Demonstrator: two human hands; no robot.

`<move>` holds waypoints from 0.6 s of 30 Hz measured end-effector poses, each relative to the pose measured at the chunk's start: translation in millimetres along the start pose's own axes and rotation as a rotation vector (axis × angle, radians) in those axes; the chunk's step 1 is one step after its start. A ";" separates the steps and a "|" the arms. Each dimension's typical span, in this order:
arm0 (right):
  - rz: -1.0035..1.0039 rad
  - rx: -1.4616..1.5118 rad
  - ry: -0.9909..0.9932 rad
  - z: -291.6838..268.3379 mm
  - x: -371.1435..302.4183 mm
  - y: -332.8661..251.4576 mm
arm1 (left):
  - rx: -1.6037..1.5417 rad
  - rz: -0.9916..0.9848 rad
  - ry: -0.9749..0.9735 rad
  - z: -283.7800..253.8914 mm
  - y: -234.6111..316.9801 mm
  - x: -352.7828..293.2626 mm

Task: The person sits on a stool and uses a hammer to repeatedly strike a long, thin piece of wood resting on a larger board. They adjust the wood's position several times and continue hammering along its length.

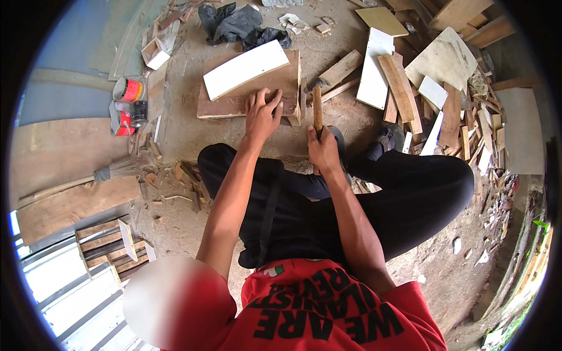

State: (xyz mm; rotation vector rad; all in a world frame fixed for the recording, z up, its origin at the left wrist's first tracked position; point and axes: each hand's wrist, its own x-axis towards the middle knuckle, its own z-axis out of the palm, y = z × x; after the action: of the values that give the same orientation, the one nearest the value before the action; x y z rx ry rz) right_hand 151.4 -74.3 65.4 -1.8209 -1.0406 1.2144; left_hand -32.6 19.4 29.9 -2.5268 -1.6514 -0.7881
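My right hand (324,149) is wrapped round the wooden handle of a hammer (318,111), held upright in the view with its dark metal head at the far end. My left hand (263,114) rests on the near part of a brown wooden box or block (225,106), fingers apart. Lying across the far side of that brown block is a white board (246,69) with a curved near edge, just beyond my left fingertips. Whether anything small lies under my left fingers cannot be made out. The hammer head is beside the block's right side.
Scrap planks (399,88) and offcuts heap up at the right. Black plastic (234,24) lies beyond the block. Red and dark cans (129,90) stand at the left, near a broom (120,169) and a slatted wooden crate (108,245). My bent legs (404,181) are close in front.
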 end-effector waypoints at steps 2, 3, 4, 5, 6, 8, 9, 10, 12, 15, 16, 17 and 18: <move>-0.015 -0.042 0.011 -1.2 -5.0 -4.8 | 0.013 0.014 -0.002 -0.8 -3.5 -0.2; -0.023 -0.064 0.020 -2.6 -7.2 -8.0 | 0.016 0.022 -0.002 -1.0 -3.8 0.6; -0.035 -0.066 0.022 -2.8 -7.3 -7.4 | 0.037 0.012 -0.006 -0.3 -2.8 1.1; -0.046 -0.067 0.024 -2.8 -7.3 -6.3 | 0.058 0.002 -0.010 0.9 -1.0 1.2; -0.058 -0.070 0.024 -2.7 -8.7 -7.1 | 0.080 -0.012 -0.014 1.0 1.8 0.8; -0.087 -0.075 0.028 -2.5 -9.8 -9.0 | 0.114 -0.080 -0.031 6.9 8.7 9.2; -0.096 -0.085 0.027 -3.9 -13.4 -8.8 | 0.126 -0.122 -0.043 11.5 14.0 11.1; -0.110 -0.099 0.037 -3.3 -15.9 -10.6 | 0.124 -0.144 -0.065 13.7 15.8 16.7; -0.138 -0.127 0.061 -2.7 -21.7 -13.1 | 0.117 -0.186 -0.107 18.1 17.7 25.7; -0.241 -0.100 0.090 5.2 -26.3 0.0 | 0.125 -0.152 -0.003 19.9 18.1 18.0; -0.256 -0.100 0.078 8.2 -25.4 2.1 | 0.125 -0.145 0.008 20.5 17.0 15.5; -0.272 -0.100 0.065 11.4 -23.4 3.9 | 0.125 -0.138 0.019 20.9 15.5 13.0; -0.286 -0.100 0.049 13.7 -21.4 4.4 | 0.126 -0.133 0.028 19.4 15.6 11.3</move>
State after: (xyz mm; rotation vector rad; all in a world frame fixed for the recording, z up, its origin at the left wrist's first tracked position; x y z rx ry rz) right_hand 134.4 -93.8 65.4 -1.6957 -1.3026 0.9572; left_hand -8.0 27.6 21.7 -2.3327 -1.8143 -0.7002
